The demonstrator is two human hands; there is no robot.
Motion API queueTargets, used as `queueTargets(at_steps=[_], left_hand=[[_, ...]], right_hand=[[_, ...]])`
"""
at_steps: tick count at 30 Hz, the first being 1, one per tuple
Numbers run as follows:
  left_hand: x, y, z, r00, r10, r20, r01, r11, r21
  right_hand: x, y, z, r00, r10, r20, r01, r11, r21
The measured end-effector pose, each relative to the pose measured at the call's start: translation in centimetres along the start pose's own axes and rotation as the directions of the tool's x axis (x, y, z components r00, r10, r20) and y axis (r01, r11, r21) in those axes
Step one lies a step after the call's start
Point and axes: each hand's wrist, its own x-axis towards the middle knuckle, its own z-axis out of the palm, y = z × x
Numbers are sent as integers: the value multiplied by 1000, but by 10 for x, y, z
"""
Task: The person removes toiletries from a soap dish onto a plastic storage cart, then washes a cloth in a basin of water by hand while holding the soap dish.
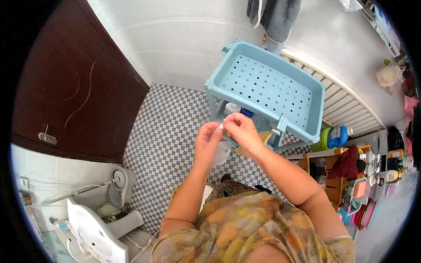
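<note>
In the middle of the head view, my left hand (pixel 208 139) and my right hand (pixel 240 131) meet at the fingertips. Between them, both pinch a small white piece (pixel 221 126), too small to name. Below the hands shows something translucent and whitish (pixel 222 153), perhaps thin plastic; whether a hand holds it I cannot tell. A yellowish cloth-like thing (pixel 264 137) lies behind my right wrist, partly hidden. Just beyond the hands stands a light blue plastic cart (pixel 267 85), its top tray pierced with small holes. A white container (pixel 231 108) sits on its lower level.
A washbasin (pixel 98 232) and a grey mop bucket (pixel 121 184) stand at the left, below a dark brown door (pixel 79 83). Along the right are a radiator (pixel 351 98), a blue bottle (pixel 338 136) and a crowded wooden shelf (pixel 335 182). The floor has patterned tiles (pixel 162 131).
</note>
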Motion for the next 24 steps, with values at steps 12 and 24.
queueTargets(at_steps=[12,24], left_hand=[[37,7,-19,964,-173,-201,94,931,-351],[87,6,-38,987,-104,-124,52,931,-362]], right_hand=[[29,2,24,1000,-16,26,18,993,-114],[46,2,48,1000,0,-7,1,992,130]])
